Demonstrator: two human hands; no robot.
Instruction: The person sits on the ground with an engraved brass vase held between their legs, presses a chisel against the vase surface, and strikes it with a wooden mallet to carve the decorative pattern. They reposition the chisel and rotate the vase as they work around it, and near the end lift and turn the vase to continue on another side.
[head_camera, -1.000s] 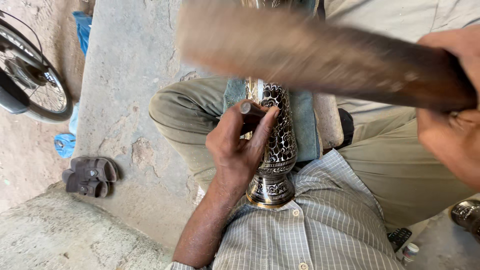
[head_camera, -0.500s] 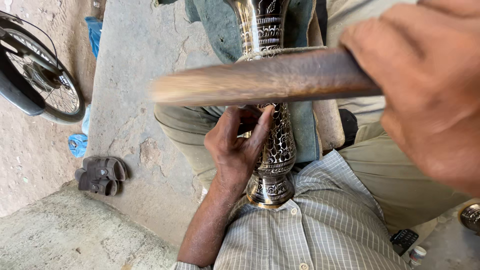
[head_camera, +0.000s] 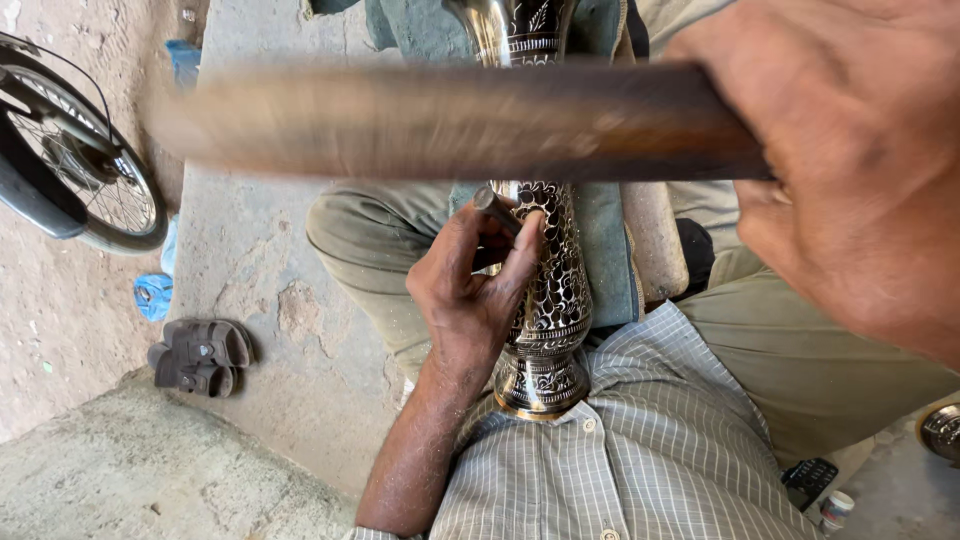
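A tall metal vase (head_camera: 548, 300) with black-and-silver engraved patterns lies along my lap, its foot against my striped shirt. My left hand (head_camera: 470, 290) pinches a small metal chisel (head_camera: 495, 210), tip set on the vase's side. My right hand (head_camera: 850, 160), close to the camera at the upper right, is shut on a long wooden stick (head_camera: 450, 120) that blurs across the upper frame above the chisel. A blue-grey cloth (head_camera: 605, 250) lies under the vase on my legs.
A wooden block (head_camera: 655, 240) rests beside the vase on my lap. On the concrete floor at left lie dark sandals (head_camera: 200, 355) and blue scraps (head_camera: 152, 295). A bicycle wheel (head_camera: 85, 175) stands at the far left. A shiny metal item (head_camera: 940, 430) sits at the right edge.
The wooden stick and my right hand have swung closer to the camera and lower over the chisel. My left hand keeps the chisel on the vase, almost unmoved.
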